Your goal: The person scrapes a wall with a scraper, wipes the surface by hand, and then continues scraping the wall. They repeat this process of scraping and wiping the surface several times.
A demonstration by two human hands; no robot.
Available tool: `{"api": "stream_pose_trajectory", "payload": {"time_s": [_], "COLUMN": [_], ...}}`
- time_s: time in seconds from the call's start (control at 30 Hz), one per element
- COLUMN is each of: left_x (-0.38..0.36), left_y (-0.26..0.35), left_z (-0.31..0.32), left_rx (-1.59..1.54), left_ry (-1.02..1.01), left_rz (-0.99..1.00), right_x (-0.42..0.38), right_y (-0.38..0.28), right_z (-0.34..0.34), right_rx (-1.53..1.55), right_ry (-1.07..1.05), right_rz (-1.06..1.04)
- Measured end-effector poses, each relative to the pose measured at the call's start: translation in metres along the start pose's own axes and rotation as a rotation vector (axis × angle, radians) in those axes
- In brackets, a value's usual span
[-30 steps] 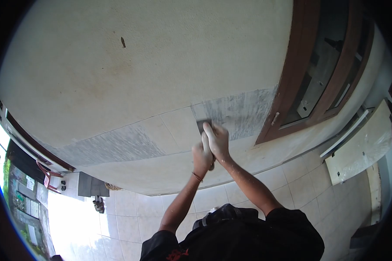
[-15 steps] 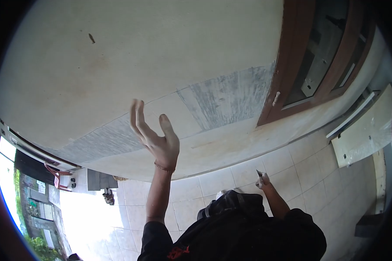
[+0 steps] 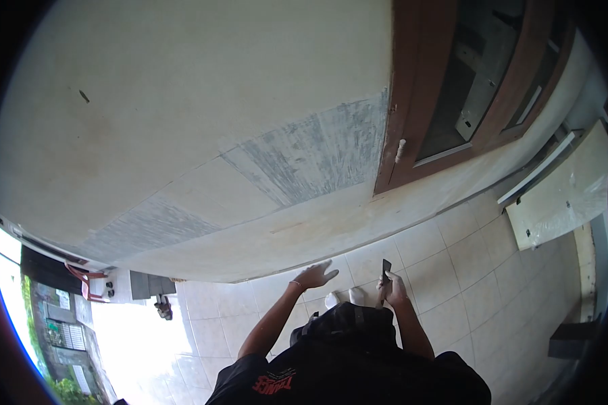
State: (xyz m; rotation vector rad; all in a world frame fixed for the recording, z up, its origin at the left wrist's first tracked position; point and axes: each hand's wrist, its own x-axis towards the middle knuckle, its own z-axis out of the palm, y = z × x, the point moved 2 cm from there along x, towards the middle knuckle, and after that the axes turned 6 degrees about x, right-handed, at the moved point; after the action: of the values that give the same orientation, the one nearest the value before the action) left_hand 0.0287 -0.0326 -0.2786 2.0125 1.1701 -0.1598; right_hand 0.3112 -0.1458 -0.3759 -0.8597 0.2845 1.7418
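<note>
My left hand [image 3: 313, 276] hangs low in front of my body with its fingers spread, holding nothing. My right hand [image 3: 394, 290] grips a scraper [image 3: 386, 267], its flat dark blade pointing towards the wall. Both hands show whitish residue. Ahead is a pale wall [image 3: 236, 67] with a streaky grey coated patch [image 3: 317, 155] beside the window frame and another grey patch [image 3: 152, 226] further left. A plain cream section lies between the two patches. Neither hand touches the wall.
A brown-framed window [image 3: 412, 135] is set in the wall at the right. Plastic-covered panels [image 3: 561, 196] lean at the far right. Pale floor tiles [image 3: 446, 283] run below the wall. At the left are a red chair [image 3: 88, 280] and dark footwear [image 3: 163, 308].
My left hand has dropped from in front of the wall to near my waist. My right hand has shifted slightly left, showing more of the scraper. The view has turned somewhat right.
</note>
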Motion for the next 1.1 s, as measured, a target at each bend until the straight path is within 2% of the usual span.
{"api": "stream_pose_trajectory", "payload": {"time_s": [0.07,0.1,0.13,0.2,0.27,0.37,0.5,0.53,0.6,0.7,0.83,0.93,1.03,1.1], "left_x": [-0.033,-0.040,-0.055,-0.063,-0.036,-0.007,0.007,0.007,0.007,-0.002,0.006,0.009,-0.005,-0.009], "left_y": [0.059,0.077,0.106,0.122,0.093,0.054,0.036,0.035,0.036,0.046,0.031,0.027,0.041,0.041], "left_z": [-0.066,-0.092,-0.128,-0.169,-0.177,-0.148,-0.117,-0.114,-0.125,-0.154,-0.129,-0.119,-0.140,-0.141], "left_rx": [-0.006,0.261,0.352,0.537,0.629,0.654,0.602,0.643,0.730,0.798,0.875,0.828,0.695,0.666], "left_ry": [0.385,0.811,0.996,1.243,1.204,1.182,1.138,1.200,1.327,1.413,1.278,1.375,1.462,1.420], "left_rz": [-0.108,0.011,-0.071,-0.190,-0.212,-0.236,-0.310,-0.311,-0.300,-0.314,-0.340,-0.369,-0.334,-0.373], "right_x": [-0.014,-0.020,-0.019,-0.015,-0.014,0.003,0.001,0.002,-0.003,-0.004,0.001,0.003,0.003,0.002], "right_y": [-0.009,-0.011,-0.012,-0.012,-0.006,0.006,0.015,0.015,0.015,0.014,0.014,0.011,0.010,0.011], "right_z": [0.020,0.036,0.045,0.068,0.101,0.121,0.159,0.161,0.179,0.210,0.245,0.262,0.276,0.291], "right_rx": [-0.062,-0.103,-0.142,-0.272,-0.366,-0.464,-0.593,-0.604,-0.668,-0.722,-0.722,-0.679,-0.716,-0.742], "right_ry": [0.032,0.045,0.062,0.040,0.025,-0.033,-0.004,-0.021,-0.019,-0.058,-0.153,-0.183,-0.203,-0.252], "right_rz": [-0.020,-0.023,-0.024,-0.003,0.033,0.096,0.074,0.059,-0.003,-0.090,-0.164,-0.211,-0.317,-0.410]}}
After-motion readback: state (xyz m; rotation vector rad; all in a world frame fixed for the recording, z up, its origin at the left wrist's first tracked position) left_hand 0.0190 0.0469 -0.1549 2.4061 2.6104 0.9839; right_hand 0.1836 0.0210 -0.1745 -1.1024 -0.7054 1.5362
